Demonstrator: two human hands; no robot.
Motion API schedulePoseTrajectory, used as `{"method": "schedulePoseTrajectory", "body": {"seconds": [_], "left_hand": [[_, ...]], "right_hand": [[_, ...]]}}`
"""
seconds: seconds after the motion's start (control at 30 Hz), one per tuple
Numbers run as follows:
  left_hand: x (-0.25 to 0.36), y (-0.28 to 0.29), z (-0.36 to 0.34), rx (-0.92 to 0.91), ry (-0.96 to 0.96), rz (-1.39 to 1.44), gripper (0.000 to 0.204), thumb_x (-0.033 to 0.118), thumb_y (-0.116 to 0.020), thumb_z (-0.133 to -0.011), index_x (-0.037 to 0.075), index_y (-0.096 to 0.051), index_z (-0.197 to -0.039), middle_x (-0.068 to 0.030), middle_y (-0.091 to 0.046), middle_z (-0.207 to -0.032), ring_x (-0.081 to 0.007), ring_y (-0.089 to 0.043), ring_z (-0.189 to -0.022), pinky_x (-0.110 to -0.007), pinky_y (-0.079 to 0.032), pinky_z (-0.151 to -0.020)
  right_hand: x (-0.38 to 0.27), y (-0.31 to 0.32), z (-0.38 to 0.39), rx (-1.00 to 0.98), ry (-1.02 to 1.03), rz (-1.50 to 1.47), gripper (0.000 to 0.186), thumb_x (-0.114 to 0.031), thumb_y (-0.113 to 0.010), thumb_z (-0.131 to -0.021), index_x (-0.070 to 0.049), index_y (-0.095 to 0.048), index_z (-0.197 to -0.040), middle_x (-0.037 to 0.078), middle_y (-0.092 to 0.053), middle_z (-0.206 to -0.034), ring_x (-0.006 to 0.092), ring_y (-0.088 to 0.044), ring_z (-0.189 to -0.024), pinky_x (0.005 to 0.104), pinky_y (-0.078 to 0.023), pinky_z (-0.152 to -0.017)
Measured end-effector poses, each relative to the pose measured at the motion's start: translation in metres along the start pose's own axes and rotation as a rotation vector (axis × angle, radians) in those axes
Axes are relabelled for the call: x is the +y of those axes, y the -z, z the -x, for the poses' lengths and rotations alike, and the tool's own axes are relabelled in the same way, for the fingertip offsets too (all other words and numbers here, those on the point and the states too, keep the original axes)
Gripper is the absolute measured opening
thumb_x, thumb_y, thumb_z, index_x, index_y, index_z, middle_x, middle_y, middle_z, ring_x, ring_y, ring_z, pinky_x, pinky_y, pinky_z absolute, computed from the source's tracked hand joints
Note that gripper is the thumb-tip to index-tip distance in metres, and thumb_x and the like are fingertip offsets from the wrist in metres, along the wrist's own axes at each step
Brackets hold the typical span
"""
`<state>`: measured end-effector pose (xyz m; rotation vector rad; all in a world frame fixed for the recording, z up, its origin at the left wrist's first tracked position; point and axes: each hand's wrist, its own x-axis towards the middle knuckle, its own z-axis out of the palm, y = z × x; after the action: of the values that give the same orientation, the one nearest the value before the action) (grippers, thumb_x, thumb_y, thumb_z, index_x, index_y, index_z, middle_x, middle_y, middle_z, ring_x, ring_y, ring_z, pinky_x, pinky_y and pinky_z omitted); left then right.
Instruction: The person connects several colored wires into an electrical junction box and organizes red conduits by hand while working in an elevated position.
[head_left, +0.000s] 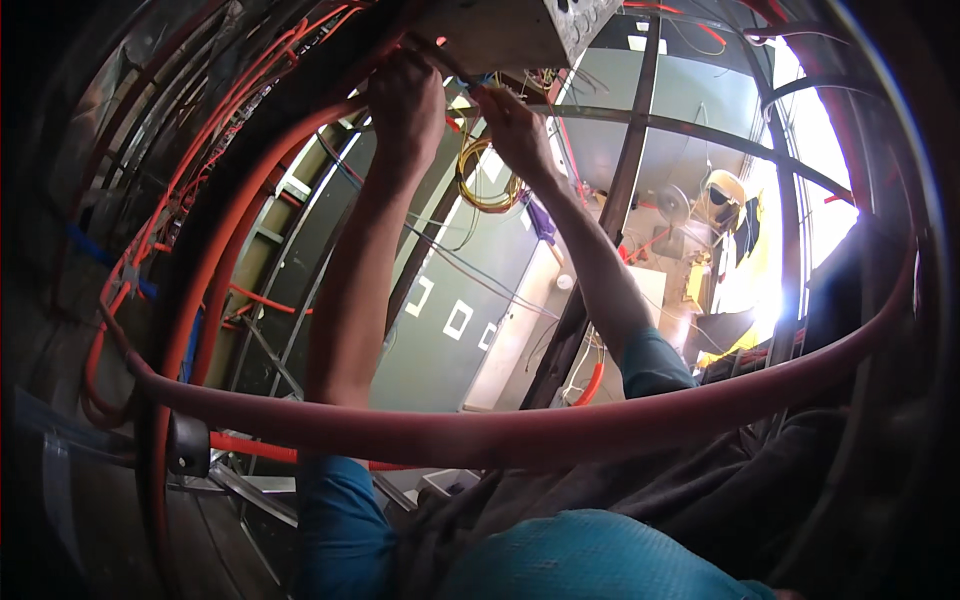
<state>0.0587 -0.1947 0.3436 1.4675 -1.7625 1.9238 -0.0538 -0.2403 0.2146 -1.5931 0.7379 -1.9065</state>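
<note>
Both my arms reach up to the underside of a grey metal box (510, 32) overhead. My left hand (406, 100) is closed at the box's left, beside a dark tube; what lies inside its fingers is hidden. Just right of it, my right hand (508, 125) pinches thin wires at its fingertips, where a small bit of blue (484, 79) shows. Below and between the hands hangs a loose coil of yellow wire (466, 180). More thin loose wires (548, 80) stick out under the box.
A thick red flexible conduit (480, 436) loops across in front of my body and over my arms. Orange conduits (240, 190) run up the left side among metal studs. A dark post (600, 270) stands at centre right. Farther below are a fan (672, 204) and a bright opening.
</note>
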Motion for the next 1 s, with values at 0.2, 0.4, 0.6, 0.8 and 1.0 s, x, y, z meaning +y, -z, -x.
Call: {"method": "schedulePoseTrajectory", "body": {"seconds": [0.2, 0.4, 0.6, 0.8, 1.0], "left_hand": [[-0.007, 0.014, 0.008, -0.128, 0.028, -0.230, 0.012, 0.017, -0.063, -0.083, 0.006, -0.065, -0.088, -0.0061, -0.062, -0.076, -0.0180, -0.063, -0.071, -0.031, -0.048, -0.064], [-0.001, -0.002, 0.007, -0.051, 0.039, -0.112, 0.013, 0.018, -0.062, -0.085, 0.006, -0.064, -0.089, -0.0062, -0.062, -0.077, -0.0180, -0.064, -0.070, -0.032, -0.048, -0.063], [-0.003, 0.002, 0.011, -0.104, 0.026, -0.046, 0.012, 0.016, -0.060, -0.086, 0.005, -0.062, -0.089, -0.0085, -0.063, -0.077, -0.0206, -0.066, -0.068, -0.033, -0.051, -0.061], [-0.007, 0.007, 0.006, -0.062, 0.054, 0.005, 0.010, 0.013, -0.058, -0.087, 0.003, -0.059, -0.089, -0.0116, -0.063, -0.077, -0.0241, -0.068, -0.068, -0.034, -0.054, -0.056], [-0.009, 0.003, 0.007, -0.104, 0.046, 0.016, 0.009, 0.012, -0.059, -0.087, 0.003, -0.059, -0.090, -0.0115, -0.063, -0.077, -0.0242, -0.069, -0.069, -0.034, -0.054, -0.056]], "right_hand": [[0.000, 0.003, 0.025, -0.044, -0.046, -0.028, 0.026, -0.028, -0.058, -0.099, -0.008, -0.068, -0.113, 0.015, -0.070, -0.079, 0.0208, -0.072, -0.071, 0.0345, -0.052, -0.060], [-0.022, 0.014, 0.005, -0.121, -0.135, 0.069, 0.026, -0.031, -0.056, -0.100, -0.014, -0.068, -0.113, 0.010, -0.074, -0.089, 0.0264, -0.073, -0.084, 0.0381, -0.057, -0.074], [-0.007, 0.016, 0.009, -0.095, -0.069, 0.109, 0.030, -0.033, -0.056, -0.100, -0.010, -0.068, -0.115, 0.012, -0.073, -0.084, 0.0254, -0.073, -0.079, 0.0362, -0.056, -0.067], [-0.005, 0.017, 0.006, -0.054, 0.012, 0.023, 0.028, -0.030, -0.058, -0.100, -0.009, -0.067, -0.115, 0.013, -0.072, -0.081, 0.0235, -0.072, -0.070, 0.0351, -0.051, -0.058], [0.005, 0.009, 0.024, -0.023, 0.018, 0.002, 0.026, -0.030, -0.058, -0.100, -0.010, -0.067, -0.114, 0.013, -0.071, -0.079, 0.0235, -0.071, -0.068, 0.0358, -0.051, -0.059]]}}
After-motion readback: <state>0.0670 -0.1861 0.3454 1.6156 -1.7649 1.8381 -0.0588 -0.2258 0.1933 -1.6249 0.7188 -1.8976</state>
